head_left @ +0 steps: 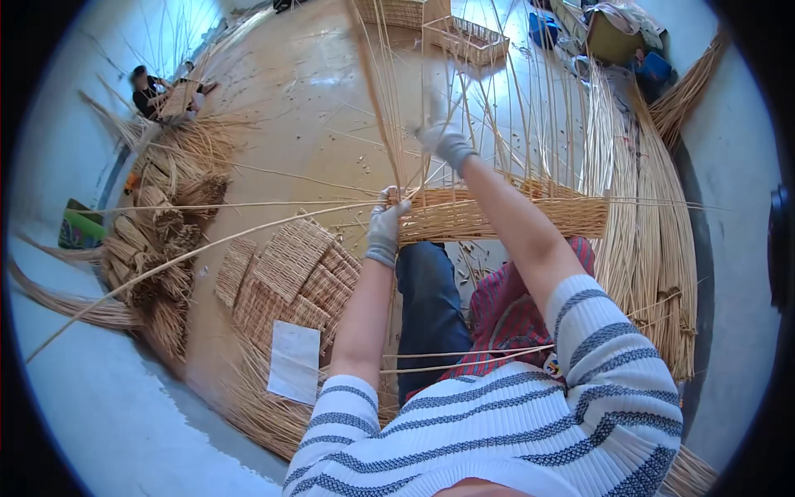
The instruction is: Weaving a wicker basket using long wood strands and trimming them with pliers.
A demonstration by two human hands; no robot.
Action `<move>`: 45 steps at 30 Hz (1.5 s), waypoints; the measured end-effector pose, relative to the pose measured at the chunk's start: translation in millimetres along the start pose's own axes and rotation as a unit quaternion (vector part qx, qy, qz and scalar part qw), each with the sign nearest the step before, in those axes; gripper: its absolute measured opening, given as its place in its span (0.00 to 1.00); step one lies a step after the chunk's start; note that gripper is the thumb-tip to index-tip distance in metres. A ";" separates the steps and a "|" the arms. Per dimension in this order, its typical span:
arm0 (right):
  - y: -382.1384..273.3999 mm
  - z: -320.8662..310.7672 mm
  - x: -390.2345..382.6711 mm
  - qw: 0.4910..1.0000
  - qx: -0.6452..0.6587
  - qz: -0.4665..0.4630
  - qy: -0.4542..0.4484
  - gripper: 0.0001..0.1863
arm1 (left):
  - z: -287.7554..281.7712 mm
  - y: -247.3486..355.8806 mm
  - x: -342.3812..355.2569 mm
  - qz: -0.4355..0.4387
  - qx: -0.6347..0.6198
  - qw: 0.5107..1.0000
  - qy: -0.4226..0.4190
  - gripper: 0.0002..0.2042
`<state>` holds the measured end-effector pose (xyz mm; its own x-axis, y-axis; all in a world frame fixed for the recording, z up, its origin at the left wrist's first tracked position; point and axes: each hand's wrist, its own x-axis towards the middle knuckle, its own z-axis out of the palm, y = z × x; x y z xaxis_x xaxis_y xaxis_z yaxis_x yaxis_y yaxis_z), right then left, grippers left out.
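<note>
On my lap rests a half-woven wicker basket, long and shallow, with tall upright canes rising from its edges. My left hand, in a pale grey glove, is closed round the basket's left corner, where several canes meet. Above the far edge of the basket is my right hand, gloved too, among the upright canes. Motion smears its fingers, so whether it holds a cane is unclear. Long loose canes stretch out to the left from the corner under my left hand.
Flat woven panels and a white paper lie at left, near cane bundles. Long canes cover the right floor. Finished-looking baskets stand ahead. Another person sits far left with weaving.
</note>
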<state>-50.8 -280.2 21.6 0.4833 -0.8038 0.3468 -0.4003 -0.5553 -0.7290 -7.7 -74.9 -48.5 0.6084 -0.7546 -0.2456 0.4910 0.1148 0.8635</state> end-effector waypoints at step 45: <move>13.1 -152.7 -79.1 0.809 -0.323 -0.250 -0.423 0.17 | 109.2 9.5 -38.3 0.137 0.699 0.695 -0.099 0.32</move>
<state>-213.2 -256.5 74.8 0.9609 -0.1621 -0.2245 -0.1812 -0.9811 -0.0672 -94.5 -115.5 17.2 0.3935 -0.9184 -0.0420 -0.7960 -0.3632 0.4843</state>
